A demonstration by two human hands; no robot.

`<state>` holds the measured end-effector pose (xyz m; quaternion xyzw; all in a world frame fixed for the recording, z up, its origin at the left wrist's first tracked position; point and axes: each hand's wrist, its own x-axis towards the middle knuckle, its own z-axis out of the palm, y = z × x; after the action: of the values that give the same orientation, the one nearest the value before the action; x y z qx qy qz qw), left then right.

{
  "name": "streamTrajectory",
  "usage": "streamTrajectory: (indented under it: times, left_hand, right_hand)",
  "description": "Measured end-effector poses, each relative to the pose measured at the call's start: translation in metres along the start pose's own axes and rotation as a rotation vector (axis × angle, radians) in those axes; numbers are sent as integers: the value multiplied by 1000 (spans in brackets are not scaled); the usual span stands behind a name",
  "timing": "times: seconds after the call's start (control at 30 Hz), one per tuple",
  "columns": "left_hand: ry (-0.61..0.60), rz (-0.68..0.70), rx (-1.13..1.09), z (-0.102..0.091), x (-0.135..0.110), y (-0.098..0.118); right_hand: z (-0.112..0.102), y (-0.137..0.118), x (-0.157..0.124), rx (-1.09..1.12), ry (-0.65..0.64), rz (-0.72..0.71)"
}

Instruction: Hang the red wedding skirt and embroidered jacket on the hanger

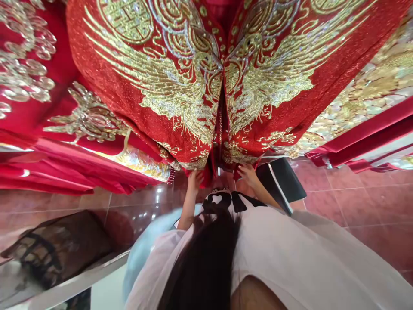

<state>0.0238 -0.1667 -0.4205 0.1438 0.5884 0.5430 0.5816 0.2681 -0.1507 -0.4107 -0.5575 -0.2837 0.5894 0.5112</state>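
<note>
A red garment with dense gold and silver embroidery hangs in front of me, split down the middle by a front opening. My left hand reaches up to the bottom hem just left of the opening, fingers curled onto the red cloth. On the other side of the opening, my right hand is closed on the hem. The fingertips of both hands are partly hidden by the fabric. My white sleeves and dark hair fill the bottom of the view.
More red and gold embroidered garments hang at the left and right. A black flat object lies on the glossy reddish floor tiles. A dark mesh item sits at lower left, beside something pale blue.
</note>
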Motion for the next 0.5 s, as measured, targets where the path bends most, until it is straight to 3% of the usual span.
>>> streamTrajectory:
  times: [0.13,0.3,0.5]
  left_hand:
    - [-28,-21,-118,7,2,2]
    - [-103,-89,-154,25,-11,2]
    - [-147,-145,-162,53,-28,-3]
  right_hand:
    - [13,-11,4,159,-58,83]
    - [36,-11,-10,231,-97,145]
    - [48,-8,-20,283,-62,109]
